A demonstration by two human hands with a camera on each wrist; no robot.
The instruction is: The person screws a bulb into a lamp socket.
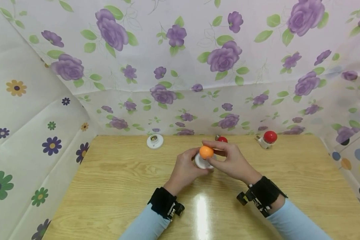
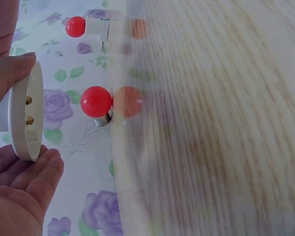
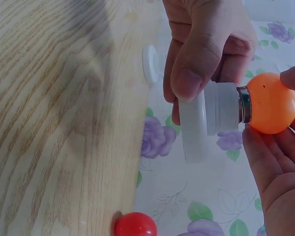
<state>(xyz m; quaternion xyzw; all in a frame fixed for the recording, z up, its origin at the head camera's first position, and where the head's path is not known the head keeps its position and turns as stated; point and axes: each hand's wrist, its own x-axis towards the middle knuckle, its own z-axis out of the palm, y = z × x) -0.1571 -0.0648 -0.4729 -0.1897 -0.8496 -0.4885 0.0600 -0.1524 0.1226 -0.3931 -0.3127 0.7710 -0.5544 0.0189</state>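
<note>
My left hand (image 1: 188, 166) grips a round white lamp holder (image 3: 194, 128) by its rim, above the table. In the left wrist view the underside of the lamp holder (image 2: 30, 113) shows two brass screws. An orange bulb (image 1: 206, 152) sits at the mouth of the lamp holder, and a strip of its metal base shows between glass and socket in the right wrist view. The fingers and thumb of my right hand (image 1: 232, 161) pinch the orange glass. How deep the base sits inside the socket is hidden.
A second white lamp holder (image 1: 154, 141) with a bare socket stands at the back of the wooden table (image 1: 123, 186). A loose red bulb (image 2: 96, 102) lies behind my hands. Further right is a red bulb (image 1: 270, 136) in a white plug-in socket (image 1: 263, 143). Flowered cloth (image 1: 144, 110) hangs behind.
</note>
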